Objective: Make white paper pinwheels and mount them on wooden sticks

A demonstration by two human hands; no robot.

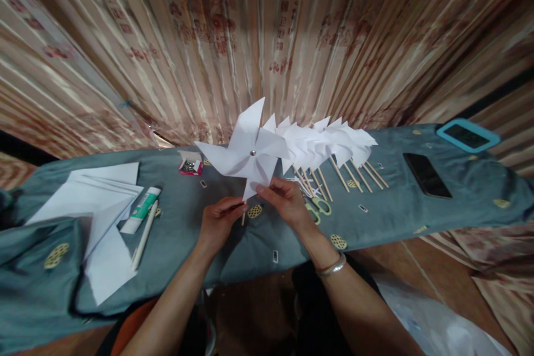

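I hold a white paper pinwheel (249, 151) upright over the grey-blue tablecloth (183, 239); a metal pin sits at its centre. My left hand (219, 221) is closed on the thin wooden stick below the paper. My right hand (286, 201) pinches the pinwheel's lower blade with its fingertips. Just behind my right hand lies a row of several finished white pinwheels (325, 144) on wooden sticks. Green-handled scissors (317, 207) lie right of my right hand.
White paper sheets (98, 206), a glue stick (141, 210) and a white pen (144, 236) lie at the left. A small red box of pins (190, 166) sits behind. A black phone (426, 174) and a blue-cased device (467, 134) lie at the right. A striped curtain hangs behind.
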